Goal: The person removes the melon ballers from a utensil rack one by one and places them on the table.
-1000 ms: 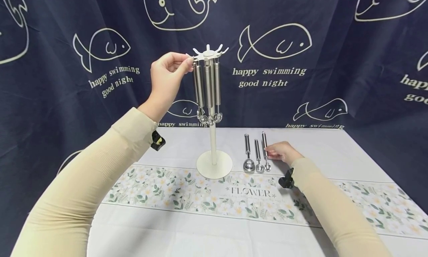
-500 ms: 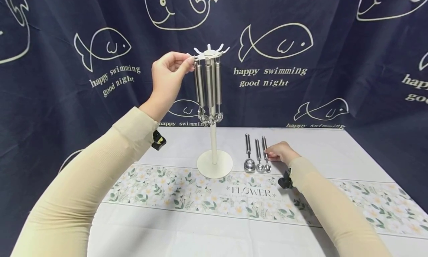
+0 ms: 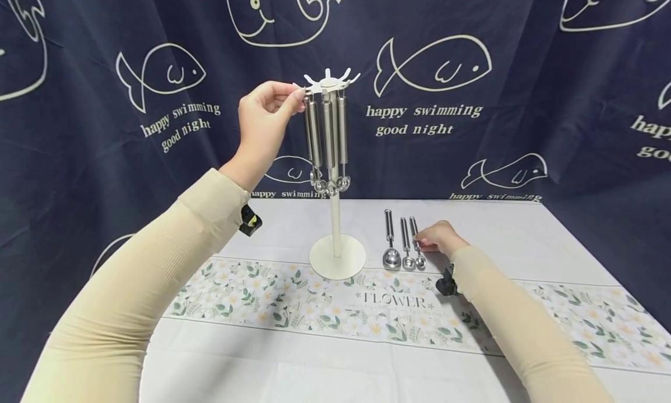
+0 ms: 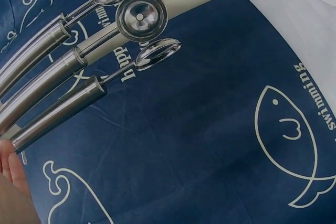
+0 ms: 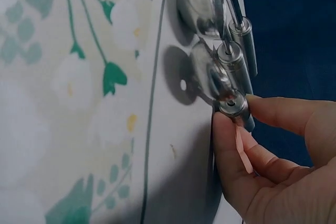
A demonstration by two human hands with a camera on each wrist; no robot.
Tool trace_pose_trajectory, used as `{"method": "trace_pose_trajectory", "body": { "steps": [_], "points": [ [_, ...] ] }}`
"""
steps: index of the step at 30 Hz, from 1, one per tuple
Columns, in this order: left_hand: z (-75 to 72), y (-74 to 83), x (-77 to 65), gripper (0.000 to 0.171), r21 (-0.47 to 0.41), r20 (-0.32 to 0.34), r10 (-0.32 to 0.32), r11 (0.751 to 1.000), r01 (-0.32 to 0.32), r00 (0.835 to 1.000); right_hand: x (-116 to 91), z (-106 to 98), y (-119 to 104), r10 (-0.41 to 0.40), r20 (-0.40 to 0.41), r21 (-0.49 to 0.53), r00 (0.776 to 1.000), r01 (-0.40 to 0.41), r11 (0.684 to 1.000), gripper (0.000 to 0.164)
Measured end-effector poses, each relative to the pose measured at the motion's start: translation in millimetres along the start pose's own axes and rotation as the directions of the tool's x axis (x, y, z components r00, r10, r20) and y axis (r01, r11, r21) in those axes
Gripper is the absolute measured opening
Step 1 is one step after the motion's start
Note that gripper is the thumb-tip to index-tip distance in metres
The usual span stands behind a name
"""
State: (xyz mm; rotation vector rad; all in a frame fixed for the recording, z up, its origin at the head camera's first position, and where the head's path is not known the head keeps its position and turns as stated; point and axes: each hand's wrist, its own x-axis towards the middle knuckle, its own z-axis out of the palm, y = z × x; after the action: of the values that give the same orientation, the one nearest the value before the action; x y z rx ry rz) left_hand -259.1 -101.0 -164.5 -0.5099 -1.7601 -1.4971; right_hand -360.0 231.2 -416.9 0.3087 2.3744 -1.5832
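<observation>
Several steel melon ballers [image 3: 329, 135] hang by their handles from the hooks of a white stand [image 3: 336, 228]. My left hand [image 3: 264, 112] is at the stand's left hook, pinching the top end of one hanging melon baller [image 4: 58, 116] between thumb and fingers. On the table, my right hand [image 3: 441, 238] pinches the handle of the rightmost of three steel tools, a small melon baller [image 3: 420, 263]. Thumb and fingers sit on either side of that handle in the right wrist view. Beside it lie another melon baller [image 3: 408, 263] and a larger scoop [image 3: 391, 258].
The round base [image 3: 325, 269] of the stand rests on a white table [image 3: 314, 368]. A floral strip with "FLOWER" lettering [image 3: 393, 300] crosses the tabletop. Behind hangs a dark blue curtain [image 3: 209, 18] with fish drawings.
The upper end of the rightmost melon baller's handle has come down and nearer, lining up with its neighbour, held by my right hand. My left hand keeps its place at the hook.
</observation>
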Motion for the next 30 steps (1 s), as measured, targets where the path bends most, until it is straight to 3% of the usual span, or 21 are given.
{"method": "trace_pose_trajectory", "body": {
  "steps": [6,10,17,30],
  "points": [
    [0.1,1.5,-0.8,0.014,0.021,0.0,-0.013,1.0,0.013,1.0,-2.0,-0.6,-1.3,0.008,-0.024,-0.034,1.0,-0.008,0.999,0.041],
    [0.0,4.3,-2.4,0.013,0.024,-0.003,-0.016,1.0,0.016,1.0,-0.9,-0.7,-1.3,0.022,-0.038,-0.056,0.999,-0.024,0.998,0.039],
    [1.4,21.5,-10.6,0.01,-0.006,0.0,-0.023,1.0,0.023,1.0,5.9,1.2,2.7,0.049,-0.063,-0.07,0.997,-0.054,0.996,0.043],
    [2.6,24.1,-11.8,0.009,-0.027,-0.004,-0.018,0.999,0.018,1.0,6.9,-0.1,4.3,0.045,-0.042,-0.025,0.998,-0.046,0.999,0.048]
  ]
}}
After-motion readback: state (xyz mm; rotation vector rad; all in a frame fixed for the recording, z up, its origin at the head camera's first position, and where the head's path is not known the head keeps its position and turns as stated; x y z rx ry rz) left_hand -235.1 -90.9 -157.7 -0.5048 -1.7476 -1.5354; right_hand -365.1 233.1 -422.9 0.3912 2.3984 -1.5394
